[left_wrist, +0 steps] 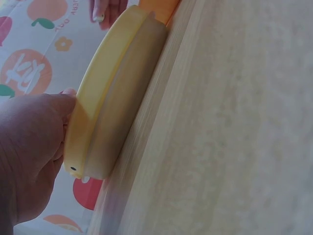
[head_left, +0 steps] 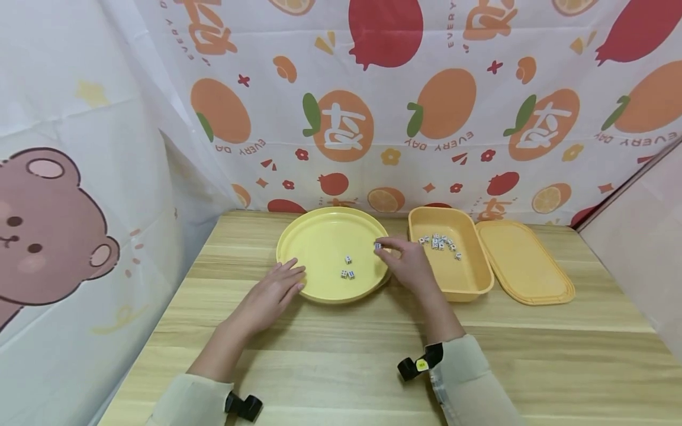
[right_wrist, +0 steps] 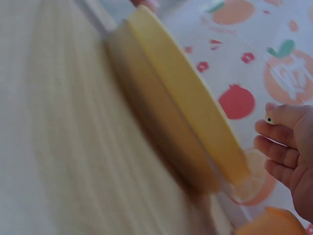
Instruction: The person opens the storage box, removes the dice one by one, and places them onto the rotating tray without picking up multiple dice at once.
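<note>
A round yellow tray (head_left: 322, 239) lies on the wooden table, with three small white dice (head_left: 348, 260) on its floor. My left hand (head_left: 272, 294) rests at the tray's left rim, fingers stretched out over the edge. In the left wrist view the thumb (left_wrist: 62, 102) touches the rim. Over the tray's right side, my right hand (head_left: 409, 263) pinches one white die (head_left: 378, 245) between thumb and fingertips. The right wrist view also shows that die (right_wrist: 268, 119) at the fingertips, above the tray's rim.
Right of the tray stands a yellow-orange rectangular box (head_left: 453, 281) with several dice (head_left: 436, 241) inside. Its matching flat lid (head_left: 527, 266) lies beside it on the table (head_left: 341, 355). A fruit-patterned cloth (head_left: 394, 118) hangs behind, and a bear-patterned one (head_left: 58, 225) on the left.
</note>
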A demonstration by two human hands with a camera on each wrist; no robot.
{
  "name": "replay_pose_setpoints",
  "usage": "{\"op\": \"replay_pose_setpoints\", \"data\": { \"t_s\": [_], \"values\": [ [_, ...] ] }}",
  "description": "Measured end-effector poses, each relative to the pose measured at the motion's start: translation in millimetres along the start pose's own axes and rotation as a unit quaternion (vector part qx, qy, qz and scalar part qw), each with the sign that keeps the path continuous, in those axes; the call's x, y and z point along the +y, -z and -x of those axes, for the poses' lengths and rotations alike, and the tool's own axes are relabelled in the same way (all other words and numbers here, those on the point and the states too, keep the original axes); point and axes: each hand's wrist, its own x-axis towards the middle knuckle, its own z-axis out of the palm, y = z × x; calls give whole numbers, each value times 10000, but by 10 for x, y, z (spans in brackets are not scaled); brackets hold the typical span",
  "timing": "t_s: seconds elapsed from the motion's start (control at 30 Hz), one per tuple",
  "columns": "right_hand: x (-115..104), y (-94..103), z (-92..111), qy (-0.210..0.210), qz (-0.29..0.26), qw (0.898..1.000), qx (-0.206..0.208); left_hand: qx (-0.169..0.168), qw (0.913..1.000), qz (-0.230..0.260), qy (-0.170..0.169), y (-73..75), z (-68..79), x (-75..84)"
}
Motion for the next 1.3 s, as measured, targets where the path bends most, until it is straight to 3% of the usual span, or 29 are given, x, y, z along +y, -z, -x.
{"op": "replay_pose_setpoints", "data": {
  "t_s": [0.23, 0.6, 1.1, 1.3],
  "values": [
    [-30, -221, 35, 123, 283, 9980, -549, 76, 9999, 41, -84, -21, 4, -4],
    [-41, -243, 44, 119, 290, 9964, -790, -5, 9991, 366, 210, -31, 6, -9],
    [-66, -155, 39, -70, 277, 9970, -720, -130, 9983, 450, 352, -13, 4, 8],
    [-18, 79, 3, -253, 158, 9994, -188, -108, 9983, 457, 347, -12, -1, 4]
  ]
}}
